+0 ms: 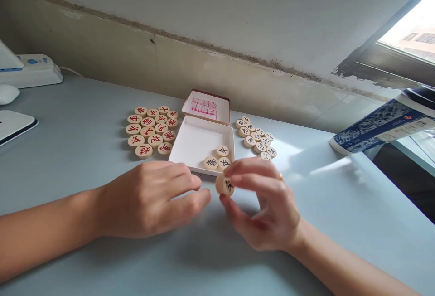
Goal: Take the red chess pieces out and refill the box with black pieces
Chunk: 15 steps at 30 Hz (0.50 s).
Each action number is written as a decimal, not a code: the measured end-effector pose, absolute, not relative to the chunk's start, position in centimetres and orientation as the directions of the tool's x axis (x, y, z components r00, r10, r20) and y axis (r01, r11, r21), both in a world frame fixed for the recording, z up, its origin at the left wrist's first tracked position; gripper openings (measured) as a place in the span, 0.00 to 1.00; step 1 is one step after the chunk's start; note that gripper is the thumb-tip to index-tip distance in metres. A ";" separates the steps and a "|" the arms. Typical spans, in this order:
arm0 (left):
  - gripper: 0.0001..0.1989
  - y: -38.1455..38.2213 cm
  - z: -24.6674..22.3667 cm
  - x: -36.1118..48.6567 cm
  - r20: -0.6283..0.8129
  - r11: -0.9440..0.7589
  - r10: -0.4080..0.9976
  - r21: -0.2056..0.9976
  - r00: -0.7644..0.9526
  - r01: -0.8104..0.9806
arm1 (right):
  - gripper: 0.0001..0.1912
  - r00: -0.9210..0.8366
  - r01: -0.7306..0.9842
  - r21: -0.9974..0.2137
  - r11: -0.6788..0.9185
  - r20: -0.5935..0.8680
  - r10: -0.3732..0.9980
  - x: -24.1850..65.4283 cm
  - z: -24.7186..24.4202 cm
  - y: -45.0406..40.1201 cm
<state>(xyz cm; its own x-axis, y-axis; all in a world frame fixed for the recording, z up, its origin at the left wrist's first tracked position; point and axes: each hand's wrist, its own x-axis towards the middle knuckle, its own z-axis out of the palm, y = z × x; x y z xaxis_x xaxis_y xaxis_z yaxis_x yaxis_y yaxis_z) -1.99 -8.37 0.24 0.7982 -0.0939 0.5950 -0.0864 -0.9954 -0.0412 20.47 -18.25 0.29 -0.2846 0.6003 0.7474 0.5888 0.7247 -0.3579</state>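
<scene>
My right hand (263,201) pinches a Chinese chess piece (227,186) with a black character between thumb and fingers. The piece is tilted on edge just in front of an open white box (195,146). In the box's near right corner lie three black-marked pieces (210,163). My left hand (159,198) is loosely bent over the table in front of the box, thumb and fingertips apart, with nothing visible in it. Red-marked pieces (147,132) form a group left of the box. Smaller-looking black-marked pieces (256,136) are clustered to its right, partly behind my right hand.
The box lid (207,105), with pink line drawing inside, rests behind the box near the wall (136,42). A blue-and-white cylindrical container (380,121) lies at the right table edge. White devices (39,70) stand at the far left of the table (84,119).
</scene>
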 end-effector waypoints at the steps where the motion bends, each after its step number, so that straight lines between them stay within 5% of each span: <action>1: 0.08 -8.4 0.3 -1.9 0.607 -0.995 -0.089 -0.019 0.790 -0.097 | 0.23 -0.347 0.543 -0.361 0.758 0.726 0.594 20.4 0.3 -18.4; 7: 0.08 -8.6 0.7 -1.8 0.631 -0.978 -0.121 0.058 0.767 -0.202 | 0.09 -0.400 0.374 -0.438 0.818 0.719 0.568 19.9 -0.5 -18.4; 15: 0.04 -7.9 -0.4 -2.0 0.668 -0.998 0.013 0.054 0.744 -0.031 | 0.10 -0.267 0.474 -0.366 0.801 0.807 0.527 19.7 -0.4 -19.0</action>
